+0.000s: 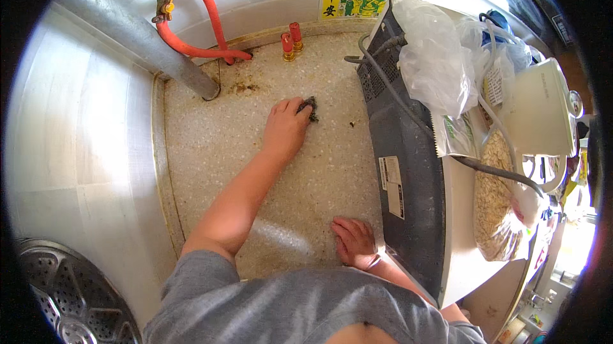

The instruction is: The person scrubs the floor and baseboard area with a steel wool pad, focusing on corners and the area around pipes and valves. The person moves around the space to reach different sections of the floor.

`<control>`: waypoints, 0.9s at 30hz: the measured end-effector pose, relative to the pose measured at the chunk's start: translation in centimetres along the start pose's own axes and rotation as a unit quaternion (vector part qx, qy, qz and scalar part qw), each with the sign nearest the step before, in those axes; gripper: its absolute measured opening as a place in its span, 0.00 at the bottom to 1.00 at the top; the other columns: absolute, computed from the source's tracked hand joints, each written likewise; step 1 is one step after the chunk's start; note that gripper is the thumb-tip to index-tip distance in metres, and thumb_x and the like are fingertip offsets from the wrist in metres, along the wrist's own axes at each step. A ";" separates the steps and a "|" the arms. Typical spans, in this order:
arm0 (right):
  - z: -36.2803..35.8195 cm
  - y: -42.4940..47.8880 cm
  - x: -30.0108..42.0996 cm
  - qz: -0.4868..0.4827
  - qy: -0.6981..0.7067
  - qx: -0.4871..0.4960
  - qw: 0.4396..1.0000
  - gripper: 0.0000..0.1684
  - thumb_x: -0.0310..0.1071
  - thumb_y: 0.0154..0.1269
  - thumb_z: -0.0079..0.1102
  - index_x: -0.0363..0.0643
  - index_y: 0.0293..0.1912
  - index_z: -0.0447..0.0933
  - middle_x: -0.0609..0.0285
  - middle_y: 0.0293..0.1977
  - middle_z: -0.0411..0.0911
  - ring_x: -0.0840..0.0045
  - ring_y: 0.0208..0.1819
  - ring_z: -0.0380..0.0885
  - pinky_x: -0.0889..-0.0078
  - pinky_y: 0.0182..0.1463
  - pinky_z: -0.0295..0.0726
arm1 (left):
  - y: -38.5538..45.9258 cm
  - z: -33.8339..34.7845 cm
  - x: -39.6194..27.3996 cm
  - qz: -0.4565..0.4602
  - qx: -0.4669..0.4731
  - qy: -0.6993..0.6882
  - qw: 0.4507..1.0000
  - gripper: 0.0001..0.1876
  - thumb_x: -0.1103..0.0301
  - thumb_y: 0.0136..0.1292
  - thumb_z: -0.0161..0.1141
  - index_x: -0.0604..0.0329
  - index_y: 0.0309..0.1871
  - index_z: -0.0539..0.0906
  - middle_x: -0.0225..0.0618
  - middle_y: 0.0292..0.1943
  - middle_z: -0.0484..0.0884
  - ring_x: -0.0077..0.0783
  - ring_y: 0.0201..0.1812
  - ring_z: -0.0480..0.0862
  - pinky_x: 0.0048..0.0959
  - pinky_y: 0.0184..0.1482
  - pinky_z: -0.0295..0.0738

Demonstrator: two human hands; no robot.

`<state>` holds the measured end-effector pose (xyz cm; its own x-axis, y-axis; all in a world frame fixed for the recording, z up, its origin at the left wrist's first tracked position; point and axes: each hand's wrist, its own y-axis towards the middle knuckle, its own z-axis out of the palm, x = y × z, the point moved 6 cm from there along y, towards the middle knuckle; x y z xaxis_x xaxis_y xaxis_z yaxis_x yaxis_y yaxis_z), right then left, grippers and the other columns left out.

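Note:
A dark scouring pad, perhaps steel wool, shows beside the thumb of my left hand, which presses it down on the speckled stone countertop. Brown stains mark the stone behind and left of that hand, near the pipe's foot. A small dark crumb lies to the right of the pad. Nearer my body, my right hand rests on the counter with nothing visible in it, a bracelet at its wrist. It is close to the grey back of a microwave-like appliance.
A metal pipe and a red hose meet the counter at the back left. Two red candle-like pieces with gold bases stand by the wall. Plastic bags and a white container top the appliance. A perforated metal plate leans lower left.

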<state>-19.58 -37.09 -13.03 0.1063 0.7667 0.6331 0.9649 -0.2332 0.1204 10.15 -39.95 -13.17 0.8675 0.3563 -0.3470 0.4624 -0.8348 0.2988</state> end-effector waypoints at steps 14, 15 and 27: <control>0.2 -0.6 -0.5 0.021 -0.006 0.043 0.999 0.29 0.30 0.54 0.61 0.45 0.58 0.73 0.60 0.59 0.72 0.63 0.59 0.70 0.56 0.63 0.66 | 1.1 1.3 -2.2 -0.004 -0.018 0.003 1.000 0.13 0.68 0.59 0.60 0.55 0.48 0.84 0.39 0.51 0.79 0.46 0.55 0.76 0.42 0.55 0.72; 0.3 -0.5 -0.4 0.022 -0.008 0.048 0.999 0.29 0.30 0.54 0.61 0.45 0.58 0.73 0.60 0.59 0.72 0.63 0.59 0.70 0.56 0.63 0.66 | 2.4 1.3 -1.4 -0.013 -0.018 0.017 1.000 0.13 0.68 0.59 0.60 0.54 0.48 0.84 0.39 0.51 0.79 0.46 0.55 0.76 0.43 0.55 0.73; -0.2 0.1 -0.1 0.008 0.017 0.037 0.999 0.24 0.31 0.56 0.59 0.45 0.55 0.75 0.59 0.58 0.73 0.62 0.58 0.72 0.56 0.60 0.68 | -2.2 -1.0 0.1 -0.032 -0.013 0.021 0.999 0.14 0.73 0.60 0.56 0.58 0.49 0.82 0.40 0.52 0.78 0.46 0.55 0.75 0.41 0.58 0.70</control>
<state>-19.57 -37.30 -12.88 0.1145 0.7426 0.6599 0.9786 -0.1988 0.0539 9.40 -37.64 -12.98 0.8429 0.4255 -0.3292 0.5208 -0.7988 0.3011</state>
